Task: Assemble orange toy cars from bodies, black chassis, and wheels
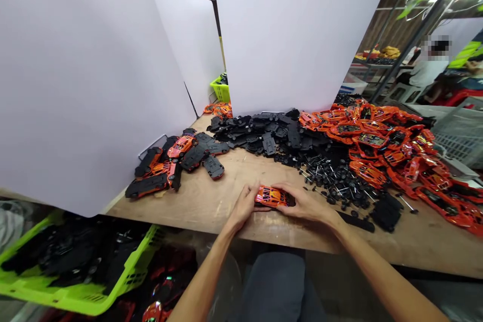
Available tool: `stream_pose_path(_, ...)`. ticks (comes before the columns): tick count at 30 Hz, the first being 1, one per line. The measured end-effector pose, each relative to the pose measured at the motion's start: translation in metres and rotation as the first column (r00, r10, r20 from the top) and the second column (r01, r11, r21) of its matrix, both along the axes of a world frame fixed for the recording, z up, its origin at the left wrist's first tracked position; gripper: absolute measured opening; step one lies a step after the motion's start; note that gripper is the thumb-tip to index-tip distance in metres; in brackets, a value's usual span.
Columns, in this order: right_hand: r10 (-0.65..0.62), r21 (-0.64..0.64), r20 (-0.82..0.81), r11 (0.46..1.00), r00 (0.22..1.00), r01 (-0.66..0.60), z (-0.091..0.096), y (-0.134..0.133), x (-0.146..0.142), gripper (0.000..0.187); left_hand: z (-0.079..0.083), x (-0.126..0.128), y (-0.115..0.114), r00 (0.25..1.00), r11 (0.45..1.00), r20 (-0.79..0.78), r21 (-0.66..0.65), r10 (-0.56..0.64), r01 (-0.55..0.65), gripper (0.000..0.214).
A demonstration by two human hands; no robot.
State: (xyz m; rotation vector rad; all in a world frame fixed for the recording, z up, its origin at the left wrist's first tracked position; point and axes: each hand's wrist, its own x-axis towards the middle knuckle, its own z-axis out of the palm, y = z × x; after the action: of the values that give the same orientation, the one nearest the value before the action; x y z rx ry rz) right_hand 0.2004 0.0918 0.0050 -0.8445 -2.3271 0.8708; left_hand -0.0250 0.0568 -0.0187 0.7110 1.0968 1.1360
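Observation:
An orange toy car [270, 196] with dark markings is held between my two hands just above the near part of the wooden table [226, 201]. My left hand [244, 205] grips its left end, and my right hand [302, 203] wraps round its right end. The car's roof faces up; its underside is hidden. To the right of my right hand lies a pile of black wheels on metal axles [332, 176]. Black car bases [267, 131] are heaped behind the hands.
Orange car shells [377, 131] are piled at the right. Cars with orange tops and black bases [181, 156] lie at the left. White panels [298, 35] stand behind and at the left. Below left is a yellow-green basket [130, 266] of black parts. A person [426, 68] sits far right.

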Motion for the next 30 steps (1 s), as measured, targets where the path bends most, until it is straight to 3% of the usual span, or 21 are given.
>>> stream_pose_path(9,-0.108,0.105,0.101,0.990,0.989,0.098,-0.004,-0.007,-0.013,0.046,-0.001,0.006,0.001,0.996,0.999,-0.073,0.020,0.042,-0.041,0.050)
stream_pose_path(22,-0.105,0.104,0.206,0.991,0.973,0.085,0.004,-0.008,-0.009,0.042,0.006,0.006,0.003,0.999,0.996,-0.049,-0.089,-0.024,0.019,0.046)
stream_pose_path(30,-0.120,0.166,0.266,0.983,0.957,0.077,0.003,-0.013,-0.012,0.039,0.013,0.008,0.000,0.996,0.993,-0.069,-0.108,-0.054,0.046,0.052)
